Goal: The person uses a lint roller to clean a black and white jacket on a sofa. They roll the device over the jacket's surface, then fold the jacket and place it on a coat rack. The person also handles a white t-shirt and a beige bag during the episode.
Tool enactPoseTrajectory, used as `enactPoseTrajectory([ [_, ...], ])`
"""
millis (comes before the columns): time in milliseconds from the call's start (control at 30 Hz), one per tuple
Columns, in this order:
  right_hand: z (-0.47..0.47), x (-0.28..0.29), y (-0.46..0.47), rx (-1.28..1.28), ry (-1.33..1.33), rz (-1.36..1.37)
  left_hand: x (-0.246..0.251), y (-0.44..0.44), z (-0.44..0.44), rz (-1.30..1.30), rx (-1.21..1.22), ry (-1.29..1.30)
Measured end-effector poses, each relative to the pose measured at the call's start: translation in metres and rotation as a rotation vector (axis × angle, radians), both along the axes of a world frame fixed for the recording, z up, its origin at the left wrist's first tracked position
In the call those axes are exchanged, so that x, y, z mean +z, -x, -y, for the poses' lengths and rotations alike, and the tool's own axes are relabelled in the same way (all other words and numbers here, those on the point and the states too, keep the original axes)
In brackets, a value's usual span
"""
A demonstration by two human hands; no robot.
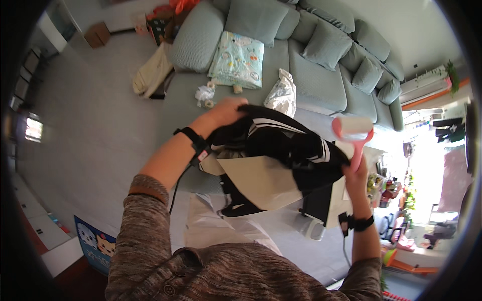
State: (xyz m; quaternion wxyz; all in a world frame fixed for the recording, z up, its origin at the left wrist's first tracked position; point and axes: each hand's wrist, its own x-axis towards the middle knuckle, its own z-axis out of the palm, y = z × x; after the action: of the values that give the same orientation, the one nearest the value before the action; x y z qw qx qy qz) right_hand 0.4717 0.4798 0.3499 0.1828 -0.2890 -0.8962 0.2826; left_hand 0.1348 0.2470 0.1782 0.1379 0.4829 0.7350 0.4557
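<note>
A black garment with white stripes is spread in the air before me. My left hand grips its upper edge at the left. The pink handle of a lint roller is in my right hand, which also pinches the garment's right edge. The roller's white head points up, clear of the cloth. Below the black cloth hangs a beige panel, apparently part of the same garment. My left fingertips are partly hidden by the fabric.
A grey-green sofa bears cushions, a folded patterned package and a silvery bag. Clear crumpled plastic lies near tape rolls. A table stands to the right. At the lower left is a cartoon-printed board.
</note>
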Motion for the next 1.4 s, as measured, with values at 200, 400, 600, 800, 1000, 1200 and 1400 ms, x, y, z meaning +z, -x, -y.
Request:
enactPoseTrajectory([
  [200,-0.033,0.075,0.023,0.065,0.050,-0.471,0.232,-0.016,0.066,-0.137,0.222,-0.236],
  [400,-0.029,0.131,0.027,0.155,0.169,-0.699,0.377,-0.099,0.109,-0.565,0.347,-0.029],
  [600,-0.041,0.130,-0.011,0.047,0.428,-0.751,0.395,-0.178,0.107,-0.683,0.277,0.060],
  [800,-0.069,0.141,-0.037,0.036,0.321,-0.835,0.387,-0.212,0.093,-0.612,0.171,-0.126],
  [1000,-0.103,0.140,0.027,0.122,0.184,-0.672,0.342,-0.184,0.085,-0.271,0.206,-0.016],
  [1200,-0.093,0.036,0.194,0.080,0.104,-0.528,0.215,-0.105,0.099,0.094,0.336,-0.005],
  [1400,-0.003,-0.078,0.365,0.167,-0.066,-0.274,0.024,0.036,0.159,0.124,0.755,0.263],
])
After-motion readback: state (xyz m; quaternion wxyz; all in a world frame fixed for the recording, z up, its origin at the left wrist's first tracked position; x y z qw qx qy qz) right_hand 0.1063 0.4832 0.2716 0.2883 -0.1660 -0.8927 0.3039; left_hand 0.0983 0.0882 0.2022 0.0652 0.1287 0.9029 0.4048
